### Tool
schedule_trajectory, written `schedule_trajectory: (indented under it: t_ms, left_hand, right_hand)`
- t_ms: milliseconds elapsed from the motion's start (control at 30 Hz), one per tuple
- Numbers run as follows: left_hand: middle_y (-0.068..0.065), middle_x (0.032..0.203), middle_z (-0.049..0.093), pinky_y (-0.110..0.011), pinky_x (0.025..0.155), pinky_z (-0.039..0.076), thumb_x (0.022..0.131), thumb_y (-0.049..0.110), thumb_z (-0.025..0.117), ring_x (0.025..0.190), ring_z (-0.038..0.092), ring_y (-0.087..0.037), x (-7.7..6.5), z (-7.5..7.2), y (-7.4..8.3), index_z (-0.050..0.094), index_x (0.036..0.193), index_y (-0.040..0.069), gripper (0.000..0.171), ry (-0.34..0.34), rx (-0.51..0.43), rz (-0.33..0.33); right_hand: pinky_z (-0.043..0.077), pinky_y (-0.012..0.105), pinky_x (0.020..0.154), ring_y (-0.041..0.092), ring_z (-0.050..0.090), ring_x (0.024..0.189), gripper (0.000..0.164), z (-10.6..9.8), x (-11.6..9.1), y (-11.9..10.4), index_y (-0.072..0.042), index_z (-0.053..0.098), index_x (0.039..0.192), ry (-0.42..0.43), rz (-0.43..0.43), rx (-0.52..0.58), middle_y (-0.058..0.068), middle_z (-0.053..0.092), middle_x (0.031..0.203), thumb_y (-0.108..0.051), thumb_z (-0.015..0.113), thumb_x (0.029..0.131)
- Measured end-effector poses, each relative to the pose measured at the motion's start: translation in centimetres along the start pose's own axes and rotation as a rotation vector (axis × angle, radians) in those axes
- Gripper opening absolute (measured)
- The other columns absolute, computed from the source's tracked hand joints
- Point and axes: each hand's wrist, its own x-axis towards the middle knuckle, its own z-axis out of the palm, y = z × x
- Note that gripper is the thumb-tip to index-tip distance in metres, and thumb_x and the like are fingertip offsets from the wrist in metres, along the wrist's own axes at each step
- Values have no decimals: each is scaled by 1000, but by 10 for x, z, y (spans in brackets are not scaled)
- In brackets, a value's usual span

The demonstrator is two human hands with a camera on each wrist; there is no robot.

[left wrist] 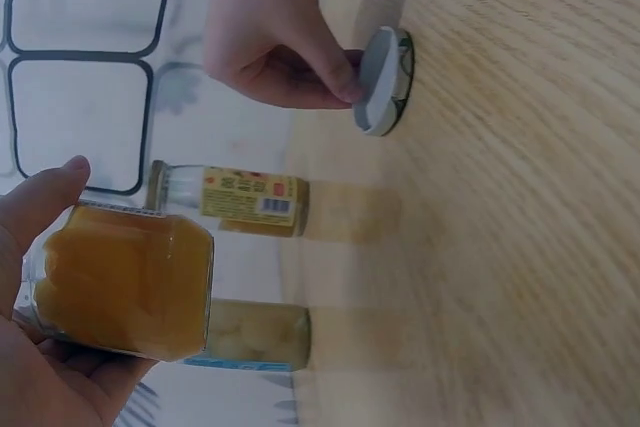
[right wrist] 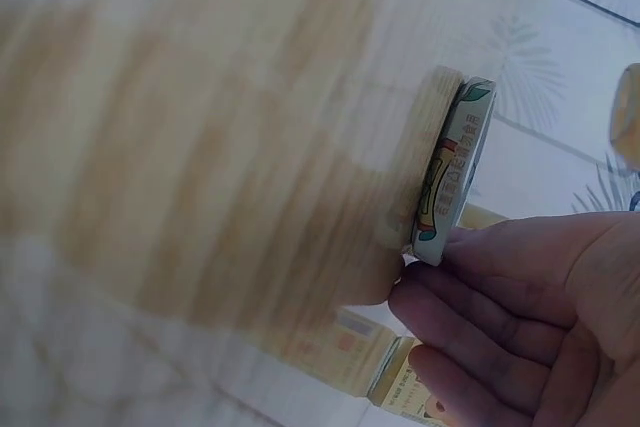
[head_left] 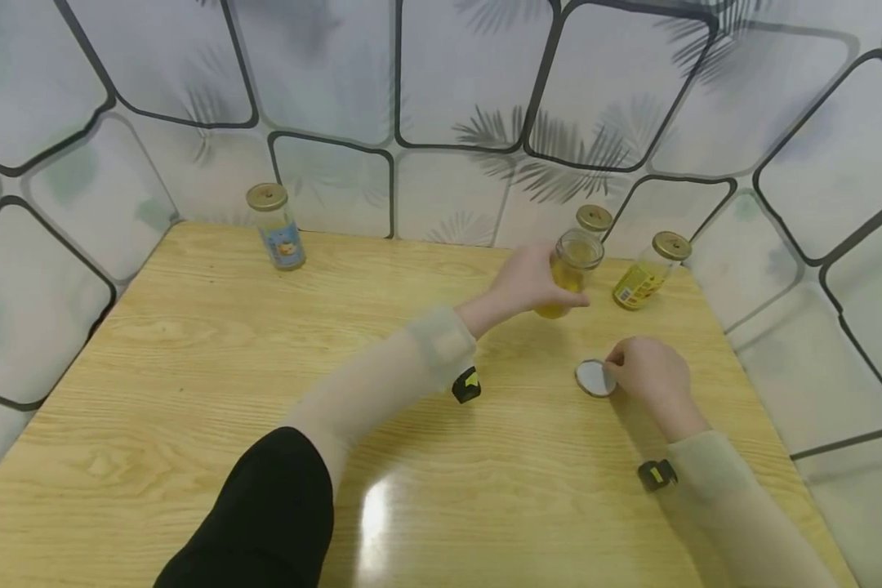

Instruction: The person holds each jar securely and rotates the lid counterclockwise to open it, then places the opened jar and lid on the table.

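Basically, we see the left hand [head_left: 531, 276] wrapped round an open jar [head_left: 570, 276] of amber stuff, thumb one side & fingers the other, prob. b/c smooth glass wants a full wrap; it's approx. upright, we'd guess so nothing slops out w/ the mouth bare. The right hand [head_left: 650, 371] pinches a lid [head_left: 592, 378] by its edge, thumb vs. fingers, pale underside showing; an edge hold prob. suits a thin flat disc. We can't tell if the lid touches the table [head_left: 338, 327]. Pos.: open jar's near the back right, lid's just in front of it, on our side. Three capped jars stand along the back: a yellow-label jar [head_left: 638, 284] just right of the open one, a gold-capped jar [head_left: 594, 217] behind it, mostly hidden, & a blue-label jar [head_left: 272, 219] well apart at far left, maybe set back out of the arms' way. Re labels: yellow one has a barcode [left wrist: 275, 206] + red chars, too small to read; blue one has a cartoon pic [head_left: 284, 245]; lid's rim carries printed chars plus green & red art, no brand we can make out.
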Motion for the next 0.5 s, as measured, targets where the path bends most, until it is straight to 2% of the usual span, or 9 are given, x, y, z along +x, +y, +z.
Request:
schedule_trajectory:
  t_ms: [200,500]
  left_hand:
    - [-3,118,76,-25,94,57,77,42,97,108,70,-16,1,17,-11,71,124,10,62,17,-8,-9]
    - [-6,126,75,-29,101,57,79,38,96,117,70,-20,-2,36,-20,66,132,10,67,17,-81,-17]
  right_hand:
    - [53,37,57,24,68,72,20,1,0,-4,-3,81,103,0,-15,-6,16,80,96,-22,74,98]
    - [50,34,54,22,65,69,20,2,1,-4,-3,81,102,-2,-30,10,13,79,91,-22,74,98]
